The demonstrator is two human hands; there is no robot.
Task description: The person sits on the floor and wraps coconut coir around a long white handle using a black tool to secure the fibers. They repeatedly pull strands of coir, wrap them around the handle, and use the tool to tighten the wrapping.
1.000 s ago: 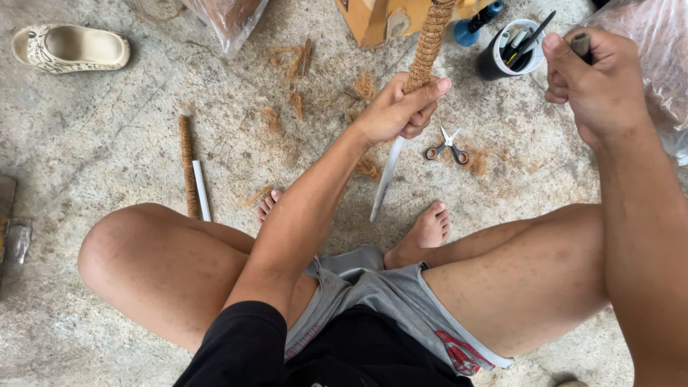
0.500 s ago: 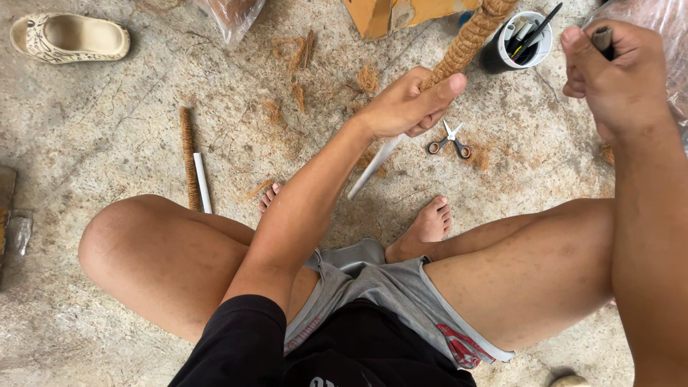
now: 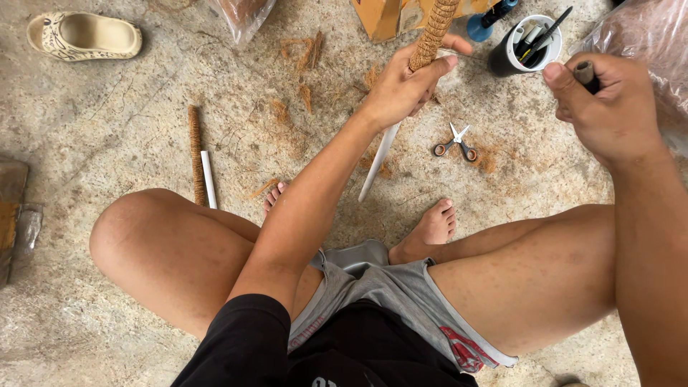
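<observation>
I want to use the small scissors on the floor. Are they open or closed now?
Open. The scissors lie flat on the concrete floor with the two blades spread apart in a V.

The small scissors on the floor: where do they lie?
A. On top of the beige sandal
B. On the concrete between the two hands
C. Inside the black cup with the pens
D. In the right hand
B: the scissors lie open on the bare concrete floor, between the left hand gripping the rope-wrapped stick and the right hand.

A brown cardboard box [image 3: 383,16] is seen at the top edge, between two clear plastic bags [image 3: 242,13] [image 3: 645,50].
</observation>
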